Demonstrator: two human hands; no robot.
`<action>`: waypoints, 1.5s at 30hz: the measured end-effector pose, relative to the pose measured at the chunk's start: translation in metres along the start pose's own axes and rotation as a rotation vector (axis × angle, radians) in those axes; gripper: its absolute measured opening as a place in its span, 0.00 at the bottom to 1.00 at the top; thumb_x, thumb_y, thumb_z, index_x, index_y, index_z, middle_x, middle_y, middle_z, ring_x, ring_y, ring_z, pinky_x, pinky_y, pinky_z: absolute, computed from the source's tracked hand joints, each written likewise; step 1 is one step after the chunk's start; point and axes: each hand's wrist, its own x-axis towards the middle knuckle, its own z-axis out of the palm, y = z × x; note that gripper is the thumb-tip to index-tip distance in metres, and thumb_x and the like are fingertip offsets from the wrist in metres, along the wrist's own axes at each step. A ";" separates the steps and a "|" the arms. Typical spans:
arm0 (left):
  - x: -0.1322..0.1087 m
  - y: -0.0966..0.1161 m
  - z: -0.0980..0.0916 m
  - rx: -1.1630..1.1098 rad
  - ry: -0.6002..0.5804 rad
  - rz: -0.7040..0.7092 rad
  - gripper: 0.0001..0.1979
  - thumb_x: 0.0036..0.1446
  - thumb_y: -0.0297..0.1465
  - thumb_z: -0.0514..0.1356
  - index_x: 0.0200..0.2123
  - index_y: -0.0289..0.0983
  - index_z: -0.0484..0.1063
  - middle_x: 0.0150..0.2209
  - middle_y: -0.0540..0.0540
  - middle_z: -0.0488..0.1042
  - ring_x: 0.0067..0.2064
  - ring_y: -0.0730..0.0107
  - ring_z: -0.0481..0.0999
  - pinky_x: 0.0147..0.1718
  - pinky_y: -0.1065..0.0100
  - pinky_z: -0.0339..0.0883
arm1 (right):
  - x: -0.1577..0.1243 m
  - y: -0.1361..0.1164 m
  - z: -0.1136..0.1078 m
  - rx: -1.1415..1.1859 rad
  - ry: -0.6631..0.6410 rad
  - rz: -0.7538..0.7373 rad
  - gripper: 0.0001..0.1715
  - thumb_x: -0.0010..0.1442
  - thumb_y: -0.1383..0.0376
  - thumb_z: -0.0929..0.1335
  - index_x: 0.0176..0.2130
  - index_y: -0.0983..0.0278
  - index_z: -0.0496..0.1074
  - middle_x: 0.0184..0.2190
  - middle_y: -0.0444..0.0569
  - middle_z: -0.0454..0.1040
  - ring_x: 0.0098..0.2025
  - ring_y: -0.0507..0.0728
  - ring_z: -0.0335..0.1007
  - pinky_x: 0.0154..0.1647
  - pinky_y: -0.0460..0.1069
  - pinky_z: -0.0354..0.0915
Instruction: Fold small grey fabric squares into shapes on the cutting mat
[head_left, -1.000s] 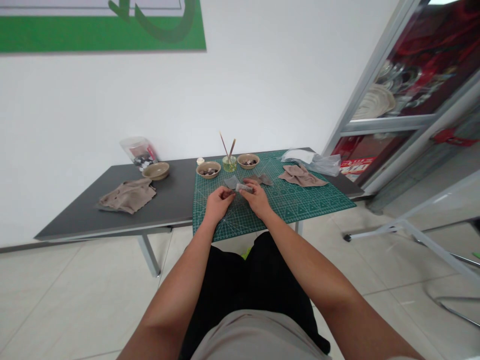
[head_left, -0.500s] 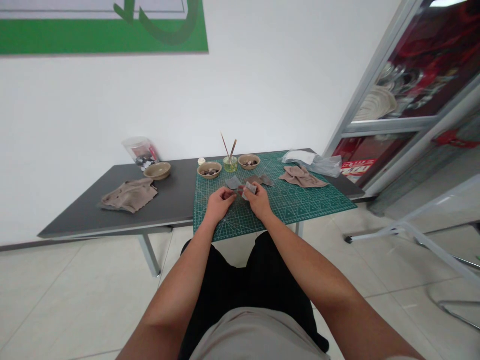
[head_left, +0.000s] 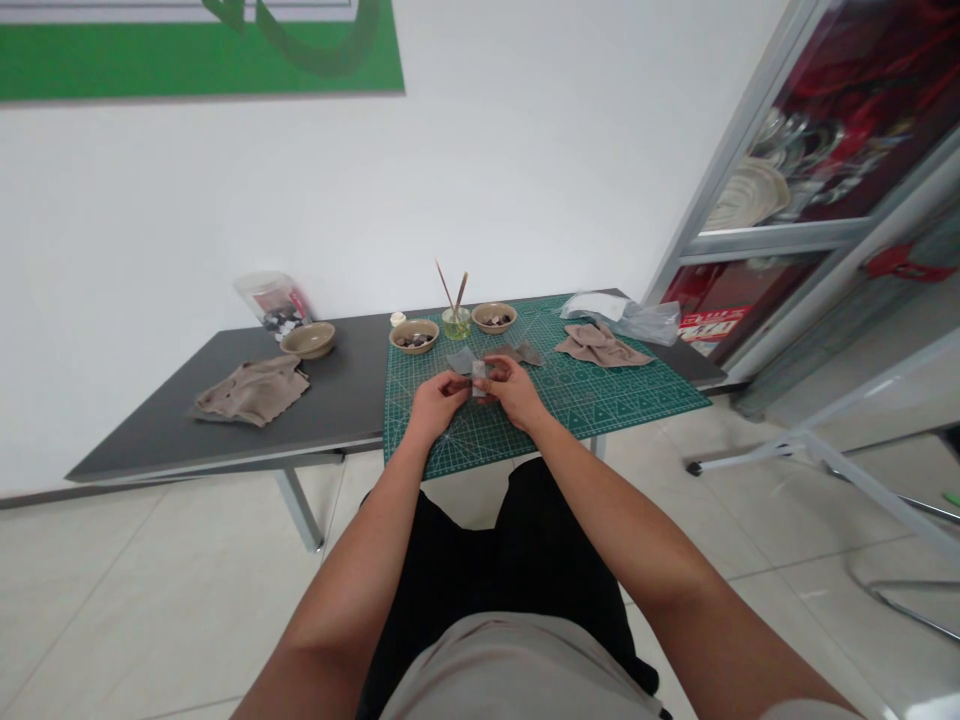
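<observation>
Grey scrap (head_left: 479, 377) shifted left, in right grip (head_left: 516, 391)

A plain white wall (head_left: 540, 170) fills most of the background, evenly lit, with a green-bordered sign (head_left: 202, 65) cut off at the upper left. A dark strip (head_left: 34, 498) runs where this wall meets the floor (head_left: 142, 610) — large, pale, glossy tiles with thin grey joints. Against the wall stands a long table (head_left: 142, 435) with a dark top and grey legs (head_left: 298, 508). At the right, a silvery metal frame (head_left: 750, 140) holds glass panes; deep red and pale, rounded shapes show behind the upper pane (head_left: 862, 90). Nearer, a white-framed stand (head_left: 750, 460) rests on a black castor (head_left: 694, 468) — its upper part is blurred.
</observation>
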 end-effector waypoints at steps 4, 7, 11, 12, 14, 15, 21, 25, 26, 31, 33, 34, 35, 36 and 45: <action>-0.001 0.000 0.001 0.082 -0.011 0.022 0.06 0.49 0.31 0.61 0.31 0.36 0.75 0.26 0.51 0.73 0.29 0.72 0.70 0.31 0.71 0.62 | 0.001 0.000 0.001 -0.038 -0.025 0.035 0.30 0.37 0.55 0.79 0.39 0.61 0.71 0.26 0.41 0.71 0.28 0.53 0.69 0.27 0.50 0.71; -0.003 0.001 0.001 0.136 0.006 0.034 0.04 0.50 0.31 0.61 0.28 0.36 0.74 0.24 0.52 0.72 0.28 0.73 0.68 0.30 0.72 0.61 | 0.000 -0.002 0.002 -0.091 -0.051 0.039 0.23 0.38 0.54 0.78 0.31 0.64 0.73 0.29 0.44 0.73 0.30 0.53 0.69 0.27 0.49 0.71; -0.005 0.001 0.001 0.161 0.040 0.048 0.03 0.50 0.30 0.60 0.27 0.36 0.72 0.23 0.53 0.69 0.27 0.74 0.67 0.29 0.72 0.59 | 0.000 -0.007 0.004 -0.122 -0.125 0.069 0.22 0.40 0.52 0.78 0.30 0.64 0.75 0.28 0.45 0.74 0.30 0.53 0.69 0.28 0.49 0.71; -0.005 0.001 0.001 0.173 0.047 0.051 0.03 0.50 0.30 0.60 0.27 0.37 0.72 0.23 0.53 0.69 0.27 0.74 0.67 0.29 0.72 0.59 | 0.000 -0.007 0.005 -0.122 -0.139 0.081 0.22 0.41 0.52 0.78 0.30 0.65 0.75 0.28 0.45 0.74 0.30 0.53 0.70 0.29 0.49 0.72; -0.005 0.000 0.002 0.198 0.051 0.053 0.03 0.50 0.30 0.60 0.27 0.37 0.72 0.23 0.53 0.70 0.27 0.74 0.67 0.29 0.72 0.59 | 0.001 -0.006 0.004 -0.107 -0.142 0.094 0.22 0.40 0.52 0.78 0.29 0.65 0.76 0.27 0.46 0.75 0.30 0.54 0.70 0.32 0.50 0.72; -0.005 0.000 0.002 0.211 0.050 0.053 0.03 0.51 0.30 0.60 0.27 0.37 0.73 0.24 0.53 0.70 0.28 0.73 0.68 0.29 0.72 0.59 | 0.001 -0.005 0.004 -0.095 -0.138 0.098 0.22 0.39 0.52 0.78 0.29 0.65 0.76 0.27 0.46 0.75 0.30 0.53 0.70 0.32 0.50 0.72; -0.009 0.000 0.003 0.221 0.040 0.058 0.05 0.52 0.32 0.61 0.29 0.38 0.75 0.25 0.52 0.73 0.28 0.73 0.68 0.30 0.71 0.60 | 0.003 -0.003 0.001 -0.022 -0.115 0.130 0.24 0.34 0.53 0.79 0.28 0.65 0.75 0.26 0.46 0.76 0.28 0.53 0.70 0.32 0.51 0.72; -0.010 0.001 0.002 0.140 0.062 0.025 0.05 0.51 0.33 0.63 0.31 0.38 0.77 0.26 0.51 0.75 0.28 0.72 0.69 0.29 0.72 0.60 | 0.002 -0.006 0.001 -0.001 -0.097 0.109 0.24 0.35 0.54 0.79 0.29 0.64 0.75 0.27 0.45 0.76 0.28 0.53 0.71 0.31 0.50 0.71; -0.009 0.002 0.002 0.128 0.065 0.021 0.05 0.50 0.32 0.63 0.31 0.38 0.77 0.26 0.51 0.75 0.28 0.73 0.69 0.29 0.72 0.60 | 0.002 -0.006 0.001 0.002 -0.103 0.102 0.23 0.36 0.54 0.79 0.30 0.64 0.75 0.27 0.45 0.76 0.28 0.53 0.71 0.31 0.50 0.71; -0.007 0.001 0.002 0.184 0.045 0.060 0.03 0.51 0.29 0.60 0.28 0.38 0.75 0.23 0.53 0.70 0.27 0.74 0.67 0.28 0.72 0.58 | 0.002 -0.006 0.001 -0.043 -0.140 0.064 0.21 0.36 0.56 0.79 0.26 0.64 0.72 0.24 0.42 0.74 0.27 0.52 0.69 0.29 0.48 0.68; -0.008 0.001 0.002 0.187 0.037 0.067 0.03 0.51 0.29 0.60 0.28 0.38 0.75 0.23 0.53 0.70 0.27 0.74 0.67 0.29 0.72 0.58 | 0.002 -0.005 0.001 -0.055 -0.123 0.053 0.22 0.35 0.56 0.80 0.26 0.64 0.72 0.23 0.42 0.73 0.26 0.51 0.68 0.28 0.47 0.66; -0.008 0.001 0.002 0.175 0.036 0.064 0.03 0.51 0.30 0.61 0.29 0.38 0.75 0.23 0.53 0.71 0.27 0.74 0.67 0.29 0.72 0.59 | 0.002 -0.005 0.001 -0.050 -0.113 0.054 0.22 0.35 0.56 0.80 0.26 0.64 0.72 0.23 0.42 0.73 0.26 0.51 0.68 0.28 0.47 0.66; -0.009 0.001 0.002 0.160 0.033 0.058 0.03 0.51 0.31 0.61 0.29 0.38 0.75 0.24 0.53 0.72 0.27 0.73 0.68 0.29 0.72 0.59 | 0.002 -0.005 0.000 -0.042 -0.103 0.056 0.22 0.35 0.55 0.79 0.26 0.64 0.72 0.23 0.43 0.73 0.26 0.51 0.68 0.28 0.47 0.66; -0.009 0.001 0.002 0.147 0.031 0.052 0.04 0.52 0.31 0.61 0.30 0.38 0.75 0.24 0.52 0.72 0.27 0.73 0.68 0.29 0.72 0.59 | 0.002 -0.004 0.000 -0.034 -0.096 0.060 0.23 0.35 0.55 0.79 0.26 0.64 0.72 0.24 0.43 0.73 0.26 0.52 0.68 0.29 0.48 0.66; -0.011 0.003 0.002 0.162 0.019 0.064 0.04 0.52 0.28 0.58 0.30 0.38 0.74 0.25 0.53 0.74 0.28 0.73 0.71 0.30 0.72 0.61 | 0.002 -0.003 -0.002 -0.093 -0.130 0.026 0.21 0.37 0.56 0.79 0.29 0.66 0.75 0.25 0.45 0.75 0.28 0.52 0.67 0.31 0.48 0.61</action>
